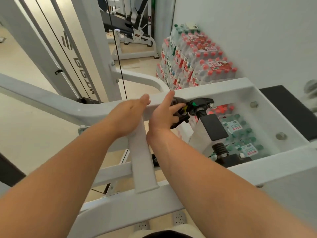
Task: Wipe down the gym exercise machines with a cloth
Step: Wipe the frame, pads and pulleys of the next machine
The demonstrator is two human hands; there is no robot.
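A white gym machine frame (214, 90) fills the middle of the view. My left hand (127, 115) grips its horizontal bar (51, 100), thumb on top and fingers hidden behind the bar. My right hand (163, 115) holds a dark grey cloth (179, 101) and presses it against the inside corner of the frame, right beside a black fitting (200, 104) with green and yellow parts. Most of the cloth is hidden by my fingers.
Shrink-wrapped packs of water bottles (193, 62) are stacked against the wall behind and under the frame. A black pad (288, 107) lies at right. A thin black cable (120, 62) runs down past the upright post. Another machine (135, 31) stands at the back.
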